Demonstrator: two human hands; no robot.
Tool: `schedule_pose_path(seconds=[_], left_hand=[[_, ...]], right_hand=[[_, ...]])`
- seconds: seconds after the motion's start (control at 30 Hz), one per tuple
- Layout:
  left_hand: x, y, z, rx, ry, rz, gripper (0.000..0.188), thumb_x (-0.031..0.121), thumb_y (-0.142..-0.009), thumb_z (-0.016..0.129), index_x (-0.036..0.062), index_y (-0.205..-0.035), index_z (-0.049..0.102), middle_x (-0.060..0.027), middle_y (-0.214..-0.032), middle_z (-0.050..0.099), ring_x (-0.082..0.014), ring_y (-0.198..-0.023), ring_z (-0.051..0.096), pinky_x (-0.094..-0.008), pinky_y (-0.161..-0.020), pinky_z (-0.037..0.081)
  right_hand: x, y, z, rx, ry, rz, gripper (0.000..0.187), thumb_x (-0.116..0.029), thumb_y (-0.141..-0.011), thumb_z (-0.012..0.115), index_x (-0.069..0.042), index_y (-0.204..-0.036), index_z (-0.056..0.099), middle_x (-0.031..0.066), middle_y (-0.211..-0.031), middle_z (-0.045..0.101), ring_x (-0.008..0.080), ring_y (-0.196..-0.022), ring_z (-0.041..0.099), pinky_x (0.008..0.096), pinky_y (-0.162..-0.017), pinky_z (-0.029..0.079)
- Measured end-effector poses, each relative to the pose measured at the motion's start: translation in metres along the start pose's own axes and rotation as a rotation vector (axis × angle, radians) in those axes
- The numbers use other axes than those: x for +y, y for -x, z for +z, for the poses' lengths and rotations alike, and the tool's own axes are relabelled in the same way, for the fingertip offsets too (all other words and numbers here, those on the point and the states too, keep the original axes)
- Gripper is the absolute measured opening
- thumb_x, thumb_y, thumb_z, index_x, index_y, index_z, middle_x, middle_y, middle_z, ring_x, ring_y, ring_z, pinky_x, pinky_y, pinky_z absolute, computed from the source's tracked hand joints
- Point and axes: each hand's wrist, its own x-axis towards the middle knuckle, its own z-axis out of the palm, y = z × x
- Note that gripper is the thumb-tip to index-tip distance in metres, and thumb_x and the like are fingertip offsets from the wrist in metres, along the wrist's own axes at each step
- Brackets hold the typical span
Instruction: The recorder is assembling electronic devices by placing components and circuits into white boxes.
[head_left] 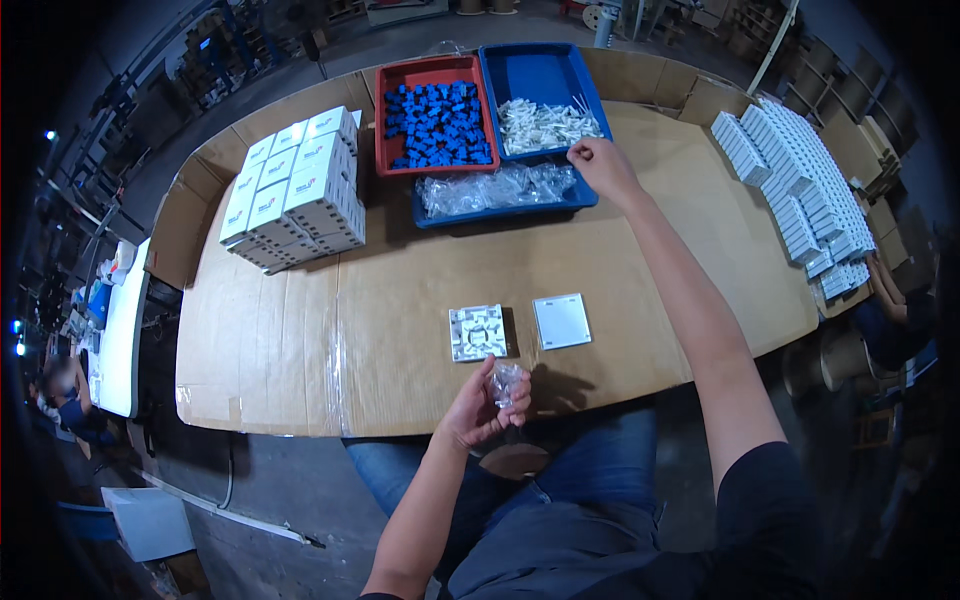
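My left hand [472, 408] is closed around a small crumpled clear plastic bag [507, 384], close to the table's near edge. Just beyond it lies a white square box-like base [478, 334] with a moulded inside. To the right of that base is a flat white square plate [562, 321]. My right hand [606, 170] is stretched far forward, its fingers pinched together by the near right corner of a blue tray [530, 75] with small white parts [545, 127]. Whatever those fingers hold, if anything, is too small to make out.
A red tray [383, 125] holds blue pieces; before it a blue tray [500, 218] holds clear bags. White boxes [290, 190] are stacked at left, and rows of white pieces [800, 190] line the right. Cardboard walls [640, 88] border the table's far side. Other people sit at both sides.
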Motion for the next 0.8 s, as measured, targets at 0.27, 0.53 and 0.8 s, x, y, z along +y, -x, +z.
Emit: schedule_pose_path(seconds=[0.27,0.53,0.8], left_hand=[[0.002,-0.006,-0.019,-0.132,0.074,-0.126,0.062,0.054,-0.11,0.037,-0.0024,-0.125,0.057,-0.0053,-0.091,0.057,-0.0181,-0.08,0.06,-0.0391,-0.074,0.06],[0.007,-0.002,-0.011,0.023,0.127,-0.168,0.06,0.055,-0.108,0.04,-0.0018,-0.116,0.057,-0.0078,-0.089,0.057,-0.0205,-0.073,0.06,-0.0416,-0.072,0.061],[0.006,-0.012,-0.012,-0.042,0.131,-0.195,0.059,0.055,-0.108,0.04,-0.0014,-0.116,0.056,-0.0073,-0.09,0.056,-0.02,-0.074,0.059,-0.0419,-0.072,0.061]], right_hand=[[0.053,-0.128,0.031,-0.093,0.344,0.243,0.03,-0.025,-0.077,0.079,-0.001,-0.096,0.079,0.022,-0.092,0.076,0.034,-0.085,0.075,0.0414,-0.078,0.059],[0.027,-0.142,0.053,-0.218,0.448,0.361,0.043,-0.025,-0.074,0.079,-0.001,-0.11,0.075,0.0212,-0.115,0.073,0.0361,-0.108,0.071,0.0441,-0.092,0.057],[0.029,-0.128,0.014,0.233,0.12,0.264,0.036,-0.023,-0.081,0.08,-0.004,-0.112,0.077,0.0134,-0.099,0.078,0.0287,-0.089,0.074,0.0403,-0.078,0.057]])
